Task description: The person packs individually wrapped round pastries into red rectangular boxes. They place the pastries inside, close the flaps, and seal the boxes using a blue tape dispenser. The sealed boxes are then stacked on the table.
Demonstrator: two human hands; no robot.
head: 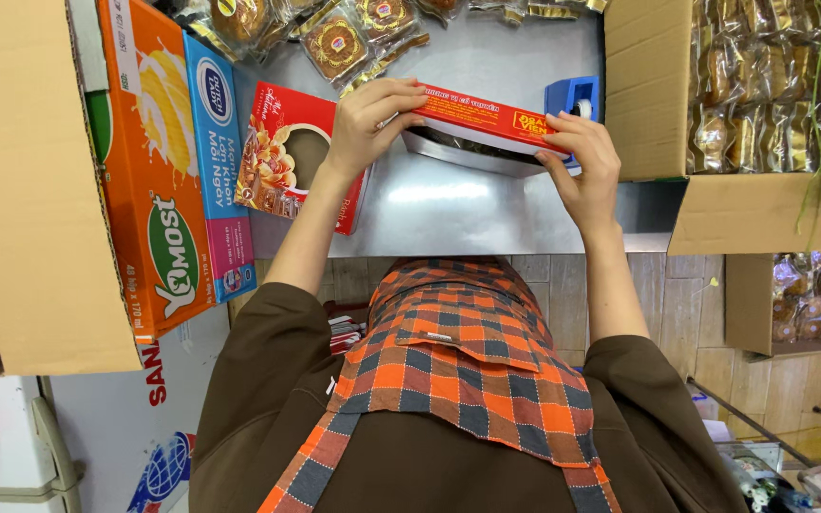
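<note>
Head view, I note: left hand (368, 119) and right hand (583, 161) both clasp red box (482, 122) over worktop (448, 204); box looks nearly closed; tape dispenser (572, 95) untouched.

a steel table (448, 204) with a shiny grey top fills the middle of the view, and the light makes a bright spot on its surface. under its near edge the floor (686, 313) is made of pale brown tiles that look like wood. on the left side stands a big open cardboard box (26, 180), with an orange carton (149, 161) leaning beside it. on the right another cardboard box (762, 204) is full of small wrapped cakes, and a lower box (791, 304) rests on the floor. a white cabinet (11, 456) is at the bottom left corner.
</note>
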